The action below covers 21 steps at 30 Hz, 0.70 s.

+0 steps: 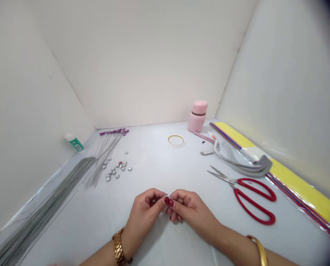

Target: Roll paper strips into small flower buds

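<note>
My left hand (145, 210) and my right hand (191, 211) meet above the white work surface (151, 162), their fingertips pinching a tiny pale piece (166, 195) that is mostly hidden by my fingers. Its exact kind is too small to tell. The closest loose items are several small silver flower-shaped beads (116, 169), up and to the left of my hands. To the right lie red-handled scissors (245, 195), blades pointing left. Thin grey wires (40, 210) lie in a long bundle at the left.
Purple-beaded wire stems (113, 132), a glue bottle (75, 143), a tape roll (176, 140), a pink flask (197, 116), a pink measuring tape (206, 137), grey foam strips (242, 159) and yellow sheets in plastic (300, 181) stand before white walls (143, 62).
</note>
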Tool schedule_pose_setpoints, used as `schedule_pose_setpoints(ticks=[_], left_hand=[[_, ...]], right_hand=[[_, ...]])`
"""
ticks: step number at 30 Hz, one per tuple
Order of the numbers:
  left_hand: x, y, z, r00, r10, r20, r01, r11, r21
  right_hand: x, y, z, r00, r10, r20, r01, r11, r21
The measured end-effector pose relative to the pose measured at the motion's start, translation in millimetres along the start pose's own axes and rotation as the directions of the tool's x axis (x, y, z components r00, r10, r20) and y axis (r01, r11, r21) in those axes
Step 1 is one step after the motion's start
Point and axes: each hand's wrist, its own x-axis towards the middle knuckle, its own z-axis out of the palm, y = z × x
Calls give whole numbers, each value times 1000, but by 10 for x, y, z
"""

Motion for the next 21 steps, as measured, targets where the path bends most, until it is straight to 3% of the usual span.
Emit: schedule_pose_setpoints(ticks=[5,11,21], left_hand=[[15,30,-11,999,-28,-47,32,996,88],[17,39,-19,999,-47,-21,49,995,87],[28,8,20,999,-4,-32,6,998,64]], right_hand=[[-4,31,-10,999,-45,22,46,994,-99],[-23,1,-3,991,-135,-9,127,951,-282],[35,21,-53,997,-23,80,25,999,-27]])
